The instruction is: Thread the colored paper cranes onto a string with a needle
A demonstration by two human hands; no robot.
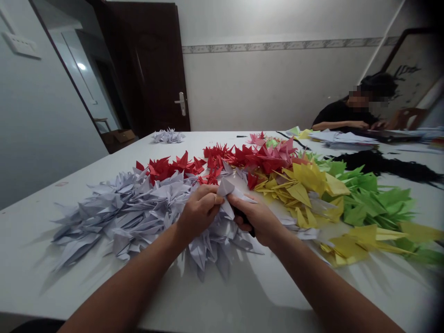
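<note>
My left hand (199, 210) and my right hand (258, 217) meet over the middle of a white table (243, 296). Both pinch one pale lavender folded paper piece (227, 189) between them, its point sticking up. My right hand also seems to hold something dark under its palm; I cannot make it out. Directly beneath and to the left lies a big heap of lavender origami cranes (132, 212).
Behind the hands are heaps of red cranes (215, 162), pink cranes (274, 152), yellow cranes (305, 189) and green cranes (371, 199). A small lavender pile (169, 136) sits at the far edge. Another person (350, 113) sits at the far right among papers. A dark door (156, 69) stands behind.
</note>
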